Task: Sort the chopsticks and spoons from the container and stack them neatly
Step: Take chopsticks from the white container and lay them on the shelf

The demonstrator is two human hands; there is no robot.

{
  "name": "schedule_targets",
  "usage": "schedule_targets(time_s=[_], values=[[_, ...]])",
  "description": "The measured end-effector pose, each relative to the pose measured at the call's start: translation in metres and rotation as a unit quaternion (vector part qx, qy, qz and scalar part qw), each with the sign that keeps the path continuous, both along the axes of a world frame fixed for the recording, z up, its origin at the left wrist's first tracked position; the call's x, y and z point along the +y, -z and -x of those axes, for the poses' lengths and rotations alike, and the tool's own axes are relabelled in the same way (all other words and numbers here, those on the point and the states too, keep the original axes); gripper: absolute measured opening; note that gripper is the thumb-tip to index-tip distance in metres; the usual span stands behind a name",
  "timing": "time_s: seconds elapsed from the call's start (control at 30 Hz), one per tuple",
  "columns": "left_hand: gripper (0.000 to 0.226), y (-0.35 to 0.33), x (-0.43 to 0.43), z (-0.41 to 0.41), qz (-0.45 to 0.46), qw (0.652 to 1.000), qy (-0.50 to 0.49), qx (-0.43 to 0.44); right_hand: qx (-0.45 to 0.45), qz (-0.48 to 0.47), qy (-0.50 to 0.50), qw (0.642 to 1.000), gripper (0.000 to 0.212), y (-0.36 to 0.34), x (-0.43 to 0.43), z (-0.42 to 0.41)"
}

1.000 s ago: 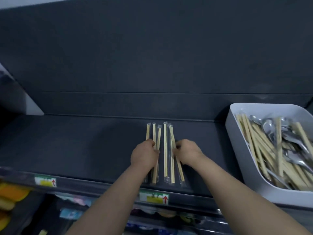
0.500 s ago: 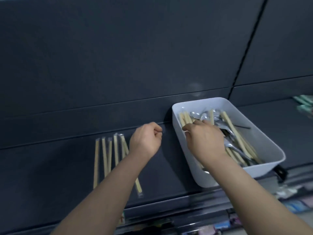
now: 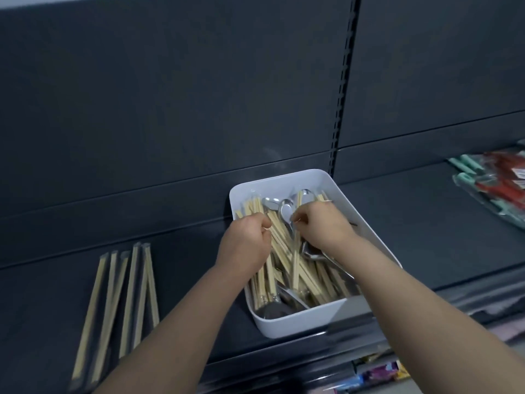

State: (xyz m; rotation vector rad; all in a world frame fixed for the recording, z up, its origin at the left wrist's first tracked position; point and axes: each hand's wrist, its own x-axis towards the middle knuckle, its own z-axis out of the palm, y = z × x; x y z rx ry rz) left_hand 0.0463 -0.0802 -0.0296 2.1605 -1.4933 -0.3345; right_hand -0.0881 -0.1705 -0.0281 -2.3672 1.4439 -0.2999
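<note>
Here, at the lower left of the frame, a row of clear-wrapped pale wooden chopstick pairs (image 3: 119, 302) lies flat on the dark grey metal shelf (image 3: 184, 280). Their long axes run from the near edge toward the back panel, and the rightmost pairs cross one another. At centre, the left hand (image 3: 244, 245) reaches over the left wall of the white rectangular plastic container (image 3: 287, 325). Its fingers are curled tight over the contents; whether they clamp anything cannot be told. The container stands on the same shelf, long axis near to far. Inside, loose wooden chopsticks (image 3: 281, 251) lie mostly along that axis, some crossing diagonally. Silver metal spoons (image 3: 285, 211) show their bowls at the far end. The right hand (image 3: 321, 226) pinches, between thumb and forefinger, the far end of one upright-running chopstick pair (image 3: 296, 251). At the right edge, blurred red and teal packaged goods (image 3: 494, 186) lie on the adjoining shelf.
</note>
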Motion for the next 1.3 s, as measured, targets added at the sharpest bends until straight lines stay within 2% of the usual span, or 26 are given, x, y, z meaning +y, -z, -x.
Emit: schedule_targets(time_s=[0.1, 0.2, 0.23, 0.33, 0.4, 0.47, 0.53, 0.7, 0.77, 0.87, 1.0, 1.03, 1.17, 1.23, 1.3], values=[[0.026, 0.001, 0.000, 0.001, 0.004, 1.000, -0.024, 0.011, 0.077, -0.020, -0.005, 0.997, 0.011, -0.001, -0.004, -0.009], [0.025, 0.001, -0.002, 0.004, -0.002, 0.999, -0.038, -0.017, 0.121, -0.028, -0.001, 0.992, 0.038, 0.000, -0.005, -0.007], [0.025, 0.001, -0.004, 0.005, -0.008, 0.999, -0.042, -0.030, 0.119, -0.028, 0.000, 0.993, 0.041, 0.002, -0.004, -0.008], [0.021, 0.001, -0.009, 0.009, -0.051, 0.993, -0.048, -0.094, 0.059, -0.056, 0.008, 0.997, 0.037, 0.005, -0.005, -0.010], [0.009, 0.000, -0.015, 0.013, -0.108, 0.981, -0.047, -0.152, 0.003, -0.066, 0.011, 0.998, 0.038, -0.001, -0.007, -0.007], [0.011, -0.002, -0.021, 0.020, -0.155, 0.968, -0.049, -0.190, -0.048, -0.049, 0.014, 0.998, 0.037, -0.008, -0.010, 0.002], [0.011, -0.001, -0.028, 0.025, -0.178, 0.962, -0.054, -0.199, -0.063, -0.031, 0.010, 0.997, 0.036, -0.013, -0.011, 0.011], [0.010, -0.002, -0.044, 0.026, -0.188, 0.969, -0.080, -0.135, -0.016, -0.021, -0.015, 1.000, 0.030, -0.015, -0.009, 0.033], [0.018, -0.002, -0.044, 0.021, -0.171, 0.975, -0.100, -0.098, -0.016, -0.023, -0.015, 0.999, 0.030, -0.011, -0.008, 0.037], [0.019, -0.003, -0.037, 0.015, -0.119, 0.985, -0.112, -0.054, -0.006, -0.021, -0.018, 1.000, 0.028, -0.008, -0.008, 0.033], [0.012, -0.016, -0.023, 0.009, -0.038, 0.991, -0.126, -0.024, 0.010, -0.003, -0.032, 0.999, 0.014, -0.002, -0.006, 0.013], [0.012, -0.019, -0.020, 0.006, -0.018, 0.991, -0.134, -0.013, 0.021, 0.002, -0.038, 0.999, 0.017, 0.001, -0.004, 0.007], [0.013, -0.022, -0.007, -0.005, 0.036, 0.984, -0.158, 0.078, 0.115, 0.016, -0.047, 0.992, 0.054, 0.017, 0.001, -0.013], [0.013, -0.019, -0.003, -0.007, 0.046, 0.981, -0.155, 0.107, 0.128, -0.002, -0.037, 0.991, 0.055, 0.020, 0.001, -0.017], [0.014, -0.014, 0.000, -0.008, 0.044, 0.981, -0.149, 0.115, 0.117, -0.048, -0.037, 0.991, 0.042, 0.021, -0.001, -0.018]])
